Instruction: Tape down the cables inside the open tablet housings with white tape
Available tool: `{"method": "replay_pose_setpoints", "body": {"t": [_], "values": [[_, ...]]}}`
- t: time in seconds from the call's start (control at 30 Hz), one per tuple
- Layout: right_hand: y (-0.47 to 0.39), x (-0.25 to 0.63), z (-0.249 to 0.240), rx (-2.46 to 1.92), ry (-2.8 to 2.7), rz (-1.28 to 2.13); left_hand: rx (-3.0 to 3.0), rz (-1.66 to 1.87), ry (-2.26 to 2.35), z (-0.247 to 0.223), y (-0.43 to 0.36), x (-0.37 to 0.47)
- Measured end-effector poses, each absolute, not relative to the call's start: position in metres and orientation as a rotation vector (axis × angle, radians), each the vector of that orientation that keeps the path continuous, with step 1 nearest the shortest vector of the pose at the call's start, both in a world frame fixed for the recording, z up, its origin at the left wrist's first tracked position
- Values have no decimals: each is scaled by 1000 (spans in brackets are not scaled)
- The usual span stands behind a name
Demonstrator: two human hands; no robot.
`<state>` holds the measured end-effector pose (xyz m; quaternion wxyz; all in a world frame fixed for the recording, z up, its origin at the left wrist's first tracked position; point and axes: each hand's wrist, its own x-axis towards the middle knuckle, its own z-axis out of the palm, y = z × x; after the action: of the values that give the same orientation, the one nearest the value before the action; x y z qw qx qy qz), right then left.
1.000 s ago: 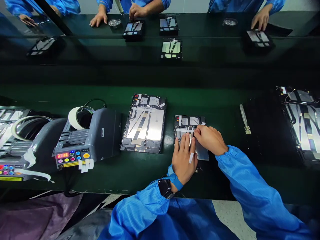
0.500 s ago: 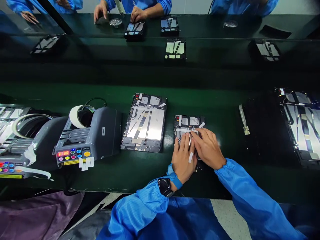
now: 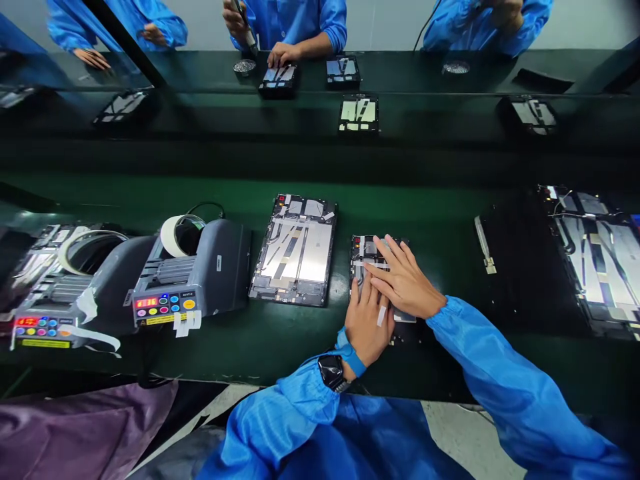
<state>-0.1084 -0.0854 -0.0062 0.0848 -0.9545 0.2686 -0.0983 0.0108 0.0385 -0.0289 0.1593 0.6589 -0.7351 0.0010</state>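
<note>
L to R along bench (image 3: pixel 280 350): tape dispensers (image 3: pixel 224 267), 1st tablet (image 3: pixel 296 252), 2nd tablet (image 3: pixel 368 249) under hands (image 3: pixel 369 323), 3rd tablet (image 3: pixel 597 257).

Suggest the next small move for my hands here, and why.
I'd probably lift the right hand and pick the white strip off the back of the left hand. The right hand lies flat with fingers spread, seemingly holding nothing, and the strip is close by, while the left hand's fingers rest on the opened device.

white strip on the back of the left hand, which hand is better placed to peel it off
Probably the right hand: it lies close to the white strip, which the left hand bears on its own back.
</note>
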Motion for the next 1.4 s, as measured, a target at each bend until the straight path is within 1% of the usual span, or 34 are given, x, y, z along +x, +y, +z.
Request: {"method": "replay_pose_setpoints", "body": {"t": [0.2,0.43,0.77,0.97,1.27,1.4], "values": [[-91,-93,0,-2922,680,-272,1877,0,-2081,-34,38,10],[-83,-84,1,-2967,697,-331,1854,2,-2094,-34,38,10],[-83,-75,7,-3031,590,-276,1872,-58,-2107,-35,39,10],[-84,-88,-7,-2936,705,-376,1819,39,-2103,-37,39,11],[-82,-107,-21,-2785,890,-428,1845,69,-2142,-37,39,11],[-83,-109,-21,-2786,903,-430,1815,-4,-2132,-33,38,19]]}}
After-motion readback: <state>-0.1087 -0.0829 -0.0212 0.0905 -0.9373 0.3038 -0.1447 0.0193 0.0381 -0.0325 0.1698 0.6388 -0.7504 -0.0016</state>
